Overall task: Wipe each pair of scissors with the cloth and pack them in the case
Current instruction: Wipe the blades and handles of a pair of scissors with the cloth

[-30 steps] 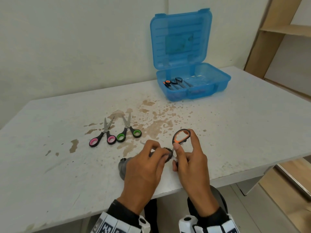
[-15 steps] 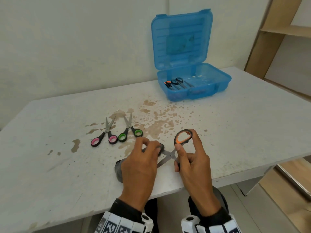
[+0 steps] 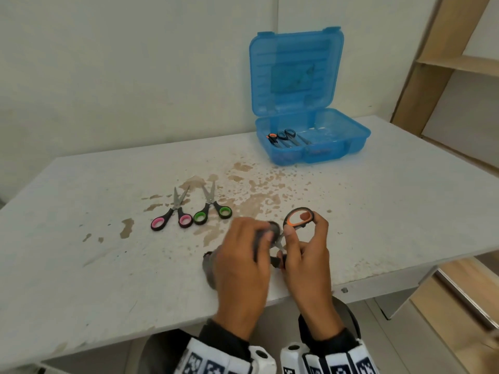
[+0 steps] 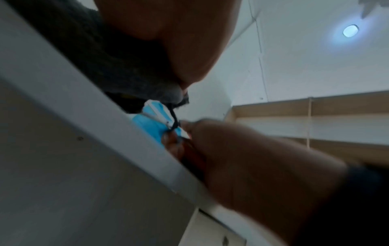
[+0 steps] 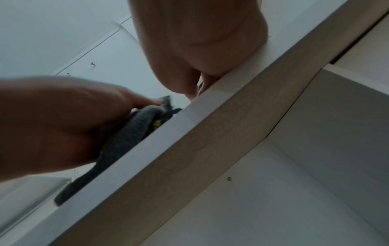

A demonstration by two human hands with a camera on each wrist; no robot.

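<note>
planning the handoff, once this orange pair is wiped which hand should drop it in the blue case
Right, most likely. The right hand already grips the orange scissors by the handle, and the open case sits far right on the table. The left hand holds the grey cloth.

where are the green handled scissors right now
In the head view, the green-handled scissors lie on the table, left of centre, just right of the pink-handled scissors.
</note>
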